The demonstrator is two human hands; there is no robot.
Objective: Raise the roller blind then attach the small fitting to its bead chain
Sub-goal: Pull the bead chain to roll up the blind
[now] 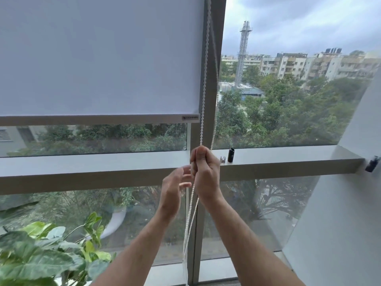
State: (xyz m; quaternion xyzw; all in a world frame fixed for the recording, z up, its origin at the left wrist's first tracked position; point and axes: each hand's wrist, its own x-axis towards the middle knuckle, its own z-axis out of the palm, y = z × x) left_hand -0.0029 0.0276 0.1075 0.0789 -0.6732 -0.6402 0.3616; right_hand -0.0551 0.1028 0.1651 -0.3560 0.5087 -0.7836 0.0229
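A white roller blind (pixel 99 58) covers the upper left window, its bottom bar (pixel 99 120) a little above the grey sill. Its white bead chain (pixel 206 69) hangs along the window frame. My right hand (pixel 205 174) is closed in a fist around the front strand of the chain at sill height. My left hand (pixel 175 186) is just to its left, fingers spread, holding nothing; the chain's lower loop hangs between my wrists. A small pale fitting (pixel 222 159) lies on the sill just right of my right hand.
A black cylinder (pixel 231 155) stands on the sill (pixel 288 156) beside the fitting. A dark bracket (pixel 372 164) sits at the sill's right end by a white wall. Leafy plants (pixel 47 250) fill the lower left.
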